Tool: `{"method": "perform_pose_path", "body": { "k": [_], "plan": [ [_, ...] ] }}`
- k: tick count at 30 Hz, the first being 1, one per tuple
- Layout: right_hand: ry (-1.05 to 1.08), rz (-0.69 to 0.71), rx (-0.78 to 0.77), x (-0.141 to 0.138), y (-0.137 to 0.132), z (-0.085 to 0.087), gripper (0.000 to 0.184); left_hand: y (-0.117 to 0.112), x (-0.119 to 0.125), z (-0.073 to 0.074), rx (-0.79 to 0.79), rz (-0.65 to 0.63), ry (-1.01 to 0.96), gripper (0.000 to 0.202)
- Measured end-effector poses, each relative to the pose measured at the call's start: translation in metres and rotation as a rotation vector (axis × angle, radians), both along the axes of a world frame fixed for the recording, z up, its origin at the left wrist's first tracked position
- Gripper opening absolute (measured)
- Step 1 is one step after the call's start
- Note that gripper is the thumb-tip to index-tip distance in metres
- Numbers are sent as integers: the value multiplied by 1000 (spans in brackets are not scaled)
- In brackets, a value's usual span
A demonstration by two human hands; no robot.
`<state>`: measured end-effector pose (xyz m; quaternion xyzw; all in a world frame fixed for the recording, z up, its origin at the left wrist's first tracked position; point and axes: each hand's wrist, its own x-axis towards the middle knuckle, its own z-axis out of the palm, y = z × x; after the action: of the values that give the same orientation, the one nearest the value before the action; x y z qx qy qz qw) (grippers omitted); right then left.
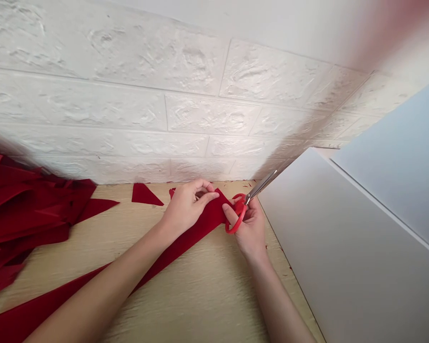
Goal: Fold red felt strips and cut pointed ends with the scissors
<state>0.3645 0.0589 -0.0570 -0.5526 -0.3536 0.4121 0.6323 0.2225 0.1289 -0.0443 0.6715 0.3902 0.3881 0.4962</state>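
Note:
A long strip of red felt [186, 243] runs across the wooden tabletop [200, 295] from the lower left to the wall. My left hand [188, 205] presses and pinches the far end of the strip. My right hand [250, 228] is closed on red-handled scissors [248, 202], thumb through one loop. The steel blades point up and to the right, away from the strip and toward the wall. The two hands are close together near the table's far edge.
A heap of red felt pieces [25, 209] lies at the left. A small red triangle [145, 195] rests by the white brick-patterned wall [164, 109]. A white cabinet panel [343, 252] borders the table on the right.

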Motion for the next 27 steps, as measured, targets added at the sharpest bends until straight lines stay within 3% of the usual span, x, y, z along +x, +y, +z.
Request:
{"method": "perform_pose_path", "body": {
  "k": [7,15,20,22,27],
  "plan": [
    [34,14,-22,1,-1,-2,50,3,-1,3,-59,-42,1,17],
    [-37,10,23,-4,-3,0,49,4,-10,20,-23,-106,152,22],
    [-106,62,-70,17,-5,6,50,2,-15,26,-6,-125,163,22],
    [-277,53,-218,34,-8,5,48,1,-15,28,-1,-139,188,21],
    [-1065,-89,-630,60,-15,-6,33,-3,-13,30,31,-213,208,19]
  ]
}}
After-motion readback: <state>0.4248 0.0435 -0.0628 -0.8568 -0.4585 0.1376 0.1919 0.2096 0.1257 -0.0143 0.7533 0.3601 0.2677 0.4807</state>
